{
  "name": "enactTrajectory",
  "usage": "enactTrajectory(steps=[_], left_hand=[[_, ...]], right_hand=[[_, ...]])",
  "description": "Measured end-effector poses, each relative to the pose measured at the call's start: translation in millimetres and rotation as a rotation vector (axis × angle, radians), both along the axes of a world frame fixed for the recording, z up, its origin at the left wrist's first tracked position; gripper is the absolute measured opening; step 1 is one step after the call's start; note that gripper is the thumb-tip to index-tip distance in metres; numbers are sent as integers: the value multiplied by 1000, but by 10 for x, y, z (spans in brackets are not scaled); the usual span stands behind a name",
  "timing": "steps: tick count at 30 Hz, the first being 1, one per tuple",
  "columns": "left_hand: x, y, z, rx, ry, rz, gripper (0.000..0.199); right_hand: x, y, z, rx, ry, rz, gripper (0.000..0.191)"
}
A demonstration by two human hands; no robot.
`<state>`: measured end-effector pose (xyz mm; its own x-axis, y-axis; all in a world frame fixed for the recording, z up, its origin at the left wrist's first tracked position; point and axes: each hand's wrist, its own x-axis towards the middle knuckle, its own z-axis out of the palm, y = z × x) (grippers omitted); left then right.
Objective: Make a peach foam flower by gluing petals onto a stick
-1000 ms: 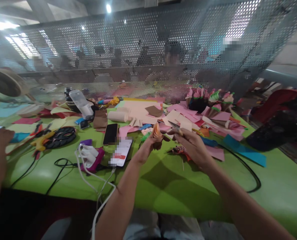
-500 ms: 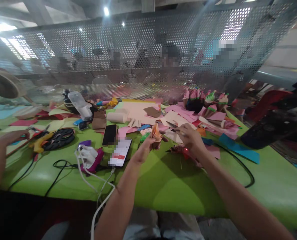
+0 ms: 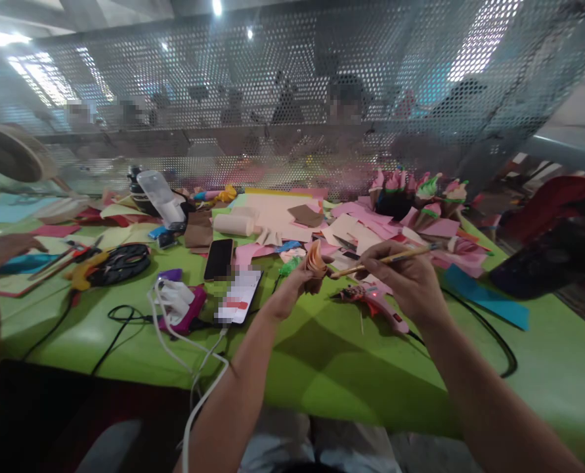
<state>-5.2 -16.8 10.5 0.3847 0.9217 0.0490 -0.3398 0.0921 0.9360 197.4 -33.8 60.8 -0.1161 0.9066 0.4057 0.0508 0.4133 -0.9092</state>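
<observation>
My left hand (image 3: 299, 279) is closed around a peach paper flower (image 3: 315, 259) with layered, swirled petals. In my right hand (image 3: 400, 272) a thin wooden stick (image 3: 413, 253), perhaps a brush, is pinched like a pen. Its left tip reaches close to the flower's side; whether they touch I cannot tell. Just below my right hand lies a pink glue gun (image 3: 383, 309) with a small red light, its nozzle towards the left. Beyond the flower, a dark pointed blade (image 3: 345, 243) rests on paper scraps.
A phone (image 3: 240, 299) on a white cable, a black phone (image 3: 218, 259) and a magenta power strip (image 3: 186, 309) lie to the left. Finished paper cones (image 3: 427, 190) stand at the back right. A black cable curves at right. Another person's hand (image 3: 11, 249) is at far left.
My right hand has moved right, from over the dark blade and glue gun, and now shows the wooden stick pointed at the flower. My left hand still holds the flower.
</observation>
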Motion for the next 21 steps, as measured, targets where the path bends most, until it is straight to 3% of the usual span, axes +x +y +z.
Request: enactTrajectory(steps=[16, 21], left_hand=[[16, -21, 18, 7, -11, -31, 48], [25, -34, 50, -13, 6, -30, 56]], right_hand=[[-62, -27, -9, 44, -93, 7, 13], [-62, -33, -5, 58, -119, 4, 10]])
